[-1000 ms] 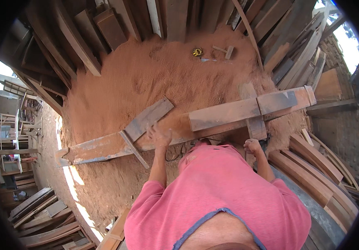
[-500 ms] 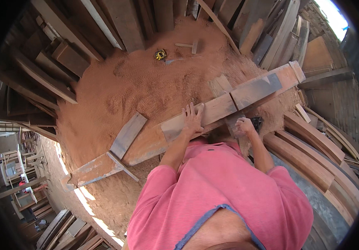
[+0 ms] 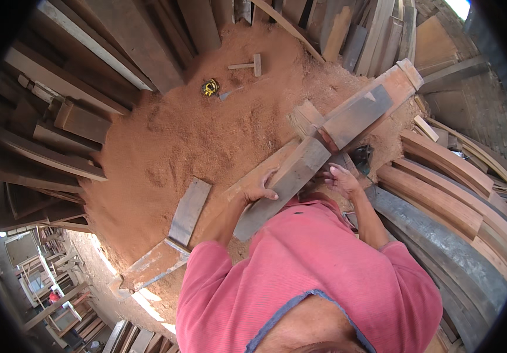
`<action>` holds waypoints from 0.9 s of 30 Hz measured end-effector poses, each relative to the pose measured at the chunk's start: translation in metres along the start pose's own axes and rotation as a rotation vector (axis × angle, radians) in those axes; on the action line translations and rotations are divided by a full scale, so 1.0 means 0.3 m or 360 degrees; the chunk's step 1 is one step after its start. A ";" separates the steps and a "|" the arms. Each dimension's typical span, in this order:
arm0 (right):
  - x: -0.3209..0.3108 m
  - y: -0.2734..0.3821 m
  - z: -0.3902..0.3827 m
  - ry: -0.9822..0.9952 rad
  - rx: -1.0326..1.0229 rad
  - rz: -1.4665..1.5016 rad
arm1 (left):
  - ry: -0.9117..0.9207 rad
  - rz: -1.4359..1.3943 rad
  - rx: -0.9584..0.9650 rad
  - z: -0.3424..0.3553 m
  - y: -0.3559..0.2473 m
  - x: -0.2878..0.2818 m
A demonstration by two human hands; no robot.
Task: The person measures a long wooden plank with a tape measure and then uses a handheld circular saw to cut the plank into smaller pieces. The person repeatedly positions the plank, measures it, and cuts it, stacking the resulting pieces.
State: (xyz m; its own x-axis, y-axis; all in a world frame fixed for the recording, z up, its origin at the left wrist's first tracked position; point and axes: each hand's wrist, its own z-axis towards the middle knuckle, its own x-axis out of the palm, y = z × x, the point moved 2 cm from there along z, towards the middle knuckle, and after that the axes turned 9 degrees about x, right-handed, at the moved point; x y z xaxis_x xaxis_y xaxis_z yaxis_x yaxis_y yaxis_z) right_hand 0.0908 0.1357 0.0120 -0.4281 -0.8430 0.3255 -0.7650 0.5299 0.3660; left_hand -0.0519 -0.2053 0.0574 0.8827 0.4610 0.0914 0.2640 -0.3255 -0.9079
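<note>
Scene: a person in a pink shirt bends over a long grey timber beam [image 3: 300, 176] on a sawdust floor [image 3: 206, 135].
Left hand [image 3: 260, 189]: fingers curled over the beam's left edge, gripping it near its lower end.
Right hand [image 3: 341, 179]: open, fingers spread, just right of the beam; whether it touches the wood is unclear.
Beam's position: resting across a longer reddish plank [image 3: 235, 194], with stacked curved boards [image 3: 441, 194] to its right.
Long axis: runs diagonally, its lower end near the person's chest and its far end pointing up and right.
Handling note: probably best steadied with both palms and moved along its length.
Beyond the beam: a yellow tape measure [image 3: 209, 87] and a wooden mallet [image 3: 248, 65].
</note>
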 end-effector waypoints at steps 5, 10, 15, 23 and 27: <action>0.315 0.000 0.032 0.0819 0.0008 0.0385 | 0.0046 -0.0964 -0.0003 -0.172 0.067 -0.013; 0.617 0.054 0.112 0.0750 -0.0215 0.0577 | -0.0212 -0.1217 -0.0165 -0.289 0.019 -0.031; 0.762 0.068 0.156 0.0840 -0.0266 0.0441 | -0.0563 -0.0296 -0.0025 -0.350 0.104 -0.136; 0.770 0.006 0.139 0.0429 -0.0386 0.0253 | -0.0830 0.0426 -0.0101 -0.434 -0.009 -0.108; 0.926 0.156 0.101 0.0580 -0.0687 0.0053 | -0.1037 0.0063 0.0168 -0.465 -0.061 -0.176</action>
State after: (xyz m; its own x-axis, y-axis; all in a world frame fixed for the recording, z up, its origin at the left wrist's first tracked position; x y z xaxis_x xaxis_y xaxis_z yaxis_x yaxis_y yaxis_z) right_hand -0.0784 -0.0765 0.0932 -0.1961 -0.7795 0.5950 -0.4551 0.6098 0.6489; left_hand -0.0490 -0.3390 0.1262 0.4661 0.8664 -0.1793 0.1671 -0.2852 -0.9438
